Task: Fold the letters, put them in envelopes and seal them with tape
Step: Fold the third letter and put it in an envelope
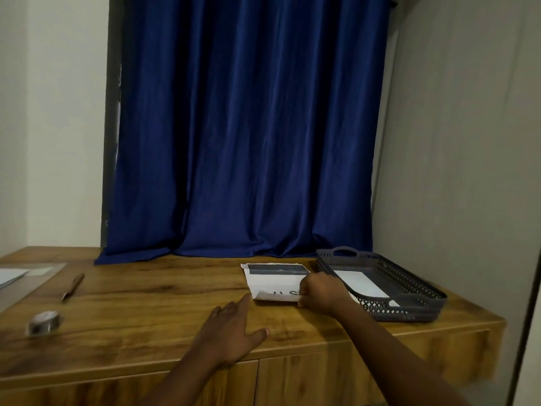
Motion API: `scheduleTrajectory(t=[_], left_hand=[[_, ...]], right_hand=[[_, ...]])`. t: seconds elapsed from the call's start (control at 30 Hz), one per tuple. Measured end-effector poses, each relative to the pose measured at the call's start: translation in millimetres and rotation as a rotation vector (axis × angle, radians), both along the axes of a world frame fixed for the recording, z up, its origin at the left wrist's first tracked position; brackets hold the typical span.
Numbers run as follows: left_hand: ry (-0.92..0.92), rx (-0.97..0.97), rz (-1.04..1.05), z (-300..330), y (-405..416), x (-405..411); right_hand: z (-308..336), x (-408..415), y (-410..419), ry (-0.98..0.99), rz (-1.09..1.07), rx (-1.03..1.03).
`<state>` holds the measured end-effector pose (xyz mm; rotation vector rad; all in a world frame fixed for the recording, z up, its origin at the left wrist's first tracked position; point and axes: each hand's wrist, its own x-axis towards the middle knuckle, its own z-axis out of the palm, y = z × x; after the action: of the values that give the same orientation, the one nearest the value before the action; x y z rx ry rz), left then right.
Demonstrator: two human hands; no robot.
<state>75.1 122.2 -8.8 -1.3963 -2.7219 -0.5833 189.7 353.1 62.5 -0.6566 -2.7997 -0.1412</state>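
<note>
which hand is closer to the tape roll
Left. The left hand lies flat on the table, right of the tape roll; the right hand is farther right, gripping the envelope.

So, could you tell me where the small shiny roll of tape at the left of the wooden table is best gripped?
I would pinch the small shiny roll of tape across its outer rim, coming down from above with the open left hand. It appears to lie flat on the wooden table with its round face up, nothing touches it, and the right hand is busy holding the white envelope.
</note>
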Motion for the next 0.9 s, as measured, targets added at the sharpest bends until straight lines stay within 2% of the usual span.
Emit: scheduleTrajectory(t=[0.2,0.37,0.57,0.7,0.77,0.9], left_hand=[[-0.006,0.032,-0.005,3,-2,2],[-0.090,0.177,0.022,3,-3,2],[-0.376,0.743,0.110,6,-14,-6],[-0.684,1.071,0.138,11,-23,-20],[-0.797,1.132,0.153,14,-36,-27],[-0.905,1.049,0.314,21,-79,-50]], right_hand=[[-1,-1,0,0.062,0.010,-0.219],[15,1,-17,0.095,0.079,-0.233],[26,-16,-80,0.171,0.129,-0.173],[22,-40,-132,0.189,0.192,-0.211],[18,-52,-157,0.215,0.231,-0.235],[11,-78,-207,0.225,0.328,-0.416]])
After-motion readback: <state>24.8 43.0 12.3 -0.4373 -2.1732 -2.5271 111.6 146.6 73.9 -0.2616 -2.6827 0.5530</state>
